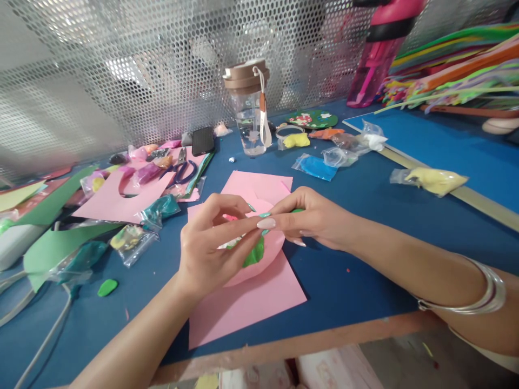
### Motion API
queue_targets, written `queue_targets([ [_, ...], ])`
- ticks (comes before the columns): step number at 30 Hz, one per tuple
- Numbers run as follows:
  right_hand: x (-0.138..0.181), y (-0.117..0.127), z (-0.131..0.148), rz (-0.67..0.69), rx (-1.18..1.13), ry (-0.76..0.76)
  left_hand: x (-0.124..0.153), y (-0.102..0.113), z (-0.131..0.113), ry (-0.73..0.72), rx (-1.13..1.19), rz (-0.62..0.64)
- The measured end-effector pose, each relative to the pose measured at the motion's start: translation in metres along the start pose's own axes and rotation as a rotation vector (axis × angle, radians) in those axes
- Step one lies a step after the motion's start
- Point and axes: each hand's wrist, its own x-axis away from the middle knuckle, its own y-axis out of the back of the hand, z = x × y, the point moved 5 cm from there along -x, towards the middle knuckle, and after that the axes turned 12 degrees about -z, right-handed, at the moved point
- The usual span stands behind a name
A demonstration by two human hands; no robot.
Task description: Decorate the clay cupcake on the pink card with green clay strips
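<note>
Where the two hands meet above the middle of the blue table (pixel 365 270), the left hand (pixel 211 246) is curled, its thumb and fingers closed on a piece of green clay (pixel 254 255) that lies against a pink disc (pixel 272 253). The right hand (pixel 314 219) comes in from the opposite side with its fingertips drawn together in a pinch at the upper edge of the same clay. The tips of both hands touch there, but the exact point of grip is hidden by the fingers. Silver bangles (pixel 482 294) circle the right forearm.

The disc and clay are held just above a pink paper sheet (pixel 251 302) lying flat on the table near its front edge. A small flattened green clay lump (pixel 107 287) lies well apart to the left. Beyond it are a second pink sheet with a cut-out (pixel 117 200) and green paper (pixel 52 246).

Behind the hands stands a clear tumbler with a brown lid (pixel 249 108), with a black phone (pixel 203 140) to its left. Bagged blue clay (pixel 316 166) and bagged yellow clay (pixel 432 181) lie to the right. A pink water bottle (pixel 377 54) stands at the back right, beside a stack of coloured foam sheets (pixel 458 59). A perforated metal screen (pixel 121 70) closes the rear of the table.
</note>
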Motion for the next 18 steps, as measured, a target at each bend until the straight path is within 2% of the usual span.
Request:
queue_targets([
  [9,-0.0004,-0.0017,-0.0040,0.026,-0.021,-0.049,0.0018,-0.0014,0.0015,-0.015,0.004,0.019],
  [18,-0.0005,-0.0003,-0.0038,0.002,0.046,0.002,-0.0012,0.0010,0.0012,0.017,0.001,-0.004],
])
